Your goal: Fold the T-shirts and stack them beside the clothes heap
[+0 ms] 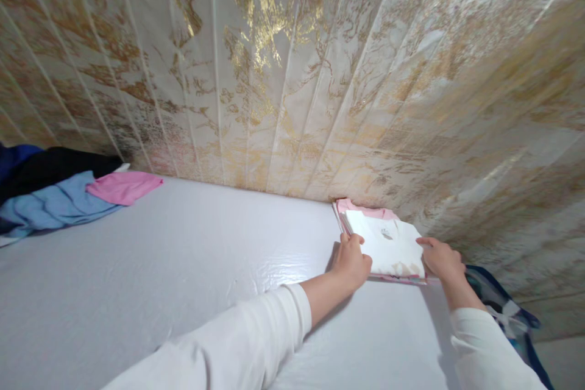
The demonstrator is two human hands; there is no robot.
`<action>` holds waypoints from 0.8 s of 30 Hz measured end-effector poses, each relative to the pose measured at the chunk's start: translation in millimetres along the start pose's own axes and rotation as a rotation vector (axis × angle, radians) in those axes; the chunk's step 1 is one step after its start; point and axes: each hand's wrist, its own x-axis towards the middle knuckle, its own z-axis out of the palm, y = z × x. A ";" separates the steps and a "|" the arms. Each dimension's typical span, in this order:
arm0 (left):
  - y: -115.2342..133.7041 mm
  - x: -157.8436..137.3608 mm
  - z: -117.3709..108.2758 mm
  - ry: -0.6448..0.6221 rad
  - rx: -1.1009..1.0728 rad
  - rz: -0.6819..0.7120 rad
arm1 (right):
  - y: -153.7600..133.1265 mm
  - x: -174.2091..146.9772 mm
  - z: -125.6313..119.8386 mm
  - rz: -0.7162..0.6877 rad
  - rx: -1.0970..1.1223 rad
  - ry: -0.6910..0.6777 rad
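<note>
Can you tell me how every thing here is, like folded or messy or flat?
White shirt: folded, on top of a stack
Pink garment: mostly covered by the white shirt
Left hand: curled at the shirt's left edge
Right hand: at its right edge
Blue cloth: crumpled
Pink cloth: loose, bunched
Black cloth: heaped
Dark blue thing: partly hidden, can't tell

You've got soft glare on the pale tabletop [183, 256], bright glints on the gold-patterned backdrop [292, 73], blur toward the right.
</note>
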 end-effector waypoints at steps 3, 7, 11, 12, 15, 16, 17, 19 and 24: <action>3.2 -17.5 1.0 0.013 0.023 0.005 | -29.4 -4.9 -6.9 -0.090 -0.018 -0.016; 2.3 -49.3 7.7 -0.039 0.016 0.001 | -83.6 -31.4 10.3 -0.255 -0.004 -0.096; -7.2 -66.2 9.3 -0.162 0.003 0.058 | -114.4 -58.8 33.8 -0.288 -0.007 -0.181; -10.8 -66.9 7.7 -0.168 0.020 0.081 | -116.3 -61.9 36.4 -0.282 -0.009 -0.192; -22.2 -64.2 -1.0 -0.151 0.073 0.114 | -115.0 -62.9 37.9 -0.272 -0.007 -0.213; -25.4 -62.5 -4.4 -0.139 0.090 0.130 | -113.9 -61.2 37.6 -0.273 -0.005 -0.216; -27.9 -60.5 -7.6 -0.134 0.120 0.174 | -112.7 -58.9 37.3 -0.278 -0.002 -0.217; -30.6 -55.7 -12.5 -0.144 0.230 0.342 | -109.1 -52.5 36.1 -0.294 0.006 -0.212; -28.4 -40.1 -11.6 -0.178 0.558 0.694 | -75.8 -33.7 26.0 -0.280 -0.004 -0.149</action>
